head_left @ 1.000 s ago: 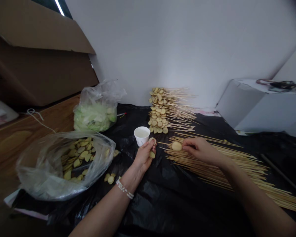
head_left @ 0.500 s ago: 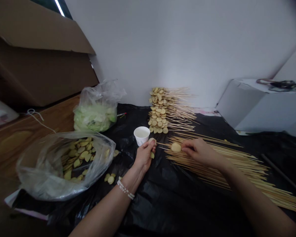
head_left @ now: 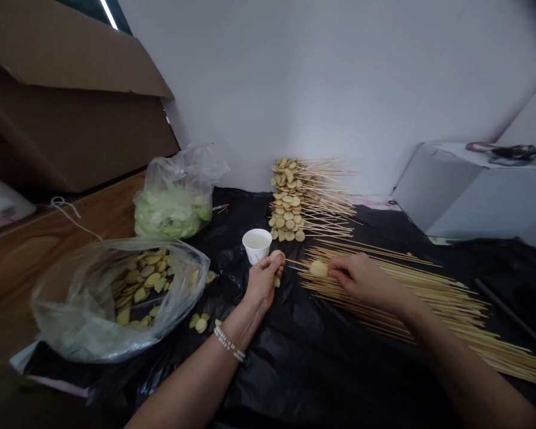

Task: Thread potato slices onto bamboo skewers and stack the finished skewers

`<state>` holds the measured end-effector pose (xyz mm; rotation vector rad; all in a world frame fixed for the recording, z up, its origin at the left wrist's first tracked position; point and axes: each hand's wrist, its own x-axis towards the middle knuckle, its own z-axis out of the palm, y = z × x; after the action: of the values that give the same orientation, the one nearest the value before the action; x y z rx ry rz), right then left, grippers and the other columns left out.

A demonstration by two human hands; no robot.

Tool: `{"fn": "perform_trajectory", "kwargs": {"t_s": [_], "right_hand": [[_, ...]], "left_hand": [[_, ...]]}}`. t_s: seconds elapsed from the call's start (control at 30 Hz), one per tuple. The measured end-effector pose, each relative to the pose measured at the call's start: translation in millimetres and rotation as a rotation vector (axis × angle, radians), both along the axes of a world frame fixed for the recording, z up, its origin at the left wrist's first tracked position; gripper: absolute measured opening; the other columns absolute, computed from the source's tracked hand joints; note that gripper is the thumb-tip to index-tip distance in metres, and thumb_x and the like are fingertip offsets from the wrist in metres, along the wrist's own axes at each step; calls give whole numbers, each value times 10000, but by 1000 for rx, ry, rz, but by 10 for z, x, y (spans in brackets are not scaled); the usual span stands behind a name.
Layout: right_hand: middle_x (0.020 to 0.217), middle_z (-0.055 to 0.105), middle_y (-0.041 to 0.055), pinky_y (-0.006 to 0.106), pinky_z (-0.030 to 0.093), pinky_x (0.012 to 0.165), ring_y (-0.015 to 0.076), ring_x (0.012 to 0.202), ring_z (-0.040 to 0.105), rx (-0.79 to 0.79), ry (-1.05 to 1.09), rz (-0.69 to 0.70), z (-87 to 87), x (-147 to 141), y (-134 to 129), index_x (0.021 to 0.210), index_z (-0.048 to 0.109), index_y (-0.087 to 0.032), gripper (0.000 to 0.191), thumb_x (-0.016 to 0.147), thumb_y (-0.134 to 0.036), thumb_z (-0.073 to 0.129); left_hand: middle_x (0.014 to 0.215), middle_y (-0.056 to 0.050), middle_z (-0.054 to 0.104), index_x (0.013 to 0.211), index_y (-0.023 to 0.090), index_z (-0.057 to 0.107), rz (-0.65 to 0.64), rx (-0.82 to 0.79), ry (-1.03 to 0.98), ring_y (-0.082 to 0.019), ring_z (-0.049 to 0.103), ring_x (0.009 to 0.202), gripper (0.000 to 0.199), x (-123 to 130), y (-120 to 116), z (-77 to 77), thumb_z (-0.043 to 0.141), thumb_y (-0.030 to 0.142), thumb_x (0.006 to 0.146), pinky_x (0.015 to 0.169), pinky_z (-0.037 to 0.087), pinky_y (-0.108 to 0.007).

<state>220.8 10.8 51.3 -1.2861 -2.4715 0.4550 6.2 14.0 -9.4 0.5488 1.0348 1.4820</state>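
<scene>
My left hand (head_left: 262, 281) is closed in a pinch on a pale potato slice (head_left: 277, 257), beside a white paper cup (head_left: 256, 241). Another slice shows below those fingers. To the right, my right hand (head_left: 357, 275) is closed at the edge of a potato slice (head_left: 318, 268), which appears to be threaded on a thin bamboo skewer. The skewer's point faces my left hand, and the part inside my right fingers is hidden. Under and beyond this hand lies a wide spread of bare bamboo skewers (head_left: 428, 304). Filled potato skewers (head_left: 288, 205) are stacked by the wall.
An open plastic bag (head_left: 77, 319) of potato slices lies at left, with loose slices (head_left: 200, 323) near it. Behind it stands a bag of pale green vegetable pieces (head_left: 173, 211). Black plastic sheeting (head_left: 290, 369) covers the work surface. A white box (head_left: 446, 190) stands at right, a cardboard box (head_left: 80, 131) at left.
Hardly anything differs. My left hand has shifted very slightly to the right, still pinching the slice; my right hand stays in nearly the same place.
</scene>
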Motion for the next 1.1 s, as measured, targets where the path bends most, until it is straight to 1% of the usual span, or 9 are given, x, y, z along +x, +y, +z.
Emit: {"fn": "perform_trajectory", "kwargs": {"t_s": [0.13,0.3,0.43,0.5,0.67,0.8,0.9,1.0,1.1], "right_hand": [[658,614,13,266,297,573,131,594,494,-15,31,20,-3,11,21,667,587,-194,218,833,-188,445],[625,582,-3,257,280,555,125,572,457,-63,55,31,-48,26,70,644,564,-191,208,824,-197,461],[649,583,6,254,292,573,124,587,461,-27,72,56,-73,-36,59,662,569,-186,213,836,-193,444],[654,584,5,252,297,577,123,591,465,-8,85,58,-80,-66,50,674,570,-186,212,842,-195,440],[647,582,-6,247,301,569,117,584,464,-31,94,50,-103,-47,76,686,575,-194,201,842,-211,450],[641,579,-6,253,310,571,124,593,473,-68,70,50,-89,79,138,677,582,-194,214,841,-238,451],[630,574,-3,258,329,564,131,590,478,-109,104,-1,-62,185,186,677,586,-193,197,823,-262,473],[613,579,-1,262,358,559,137,576,496,-202,212,-91,-56,235,220,725,604,-190,197,821,-316,486],[597,584,-2,264,378,562,140,572,512,-262,297,-133,-73,213,228,756,612,-187,209,821,-343,489]], "left_hand": [[641,-18,617,656,94,685,-11,-15,-15,-26,488,510,321,-11,-2,22,858,287,467,481,393,-134],[631,-17,615,649,93,685,-41,-31,-21,-26,488,508,333,-4,-11,25,867,287,448,471,384,-132],[629,-23,614,651,87,687,-67,-9,19,-29,490,518,325,35,-30,11,862,295,473,468,373,-133],[632,-16,613,663,92,688,-63,-15,-8,-25,491,521,327,50,-35,14,864,292,473,473,375,-131],[624,5,600,667,98,678,-66,-41,-84,-17,488,512,312,45,-20,32,866,255,474,474,385,-121],[657,4,608,704,98,675,-63,-34,-154,-8,496,513,259,11,-2,25,841,210,541,483,409,-99],[677,-4,613,729,98,667,-81,-35,-204,-10,506,514,182,7,1,26,795,173,623,483,426,-88],[707,-34,626,760,99,654,-124,-102,-268,-36,551,541,97,29,0,50,708,177,739,498,463,-107],[761,-75,646,831,93,644,-162,-197,-354,-77,604,603,129,40,-3,90,601,214,836,543,510,-144]]}}
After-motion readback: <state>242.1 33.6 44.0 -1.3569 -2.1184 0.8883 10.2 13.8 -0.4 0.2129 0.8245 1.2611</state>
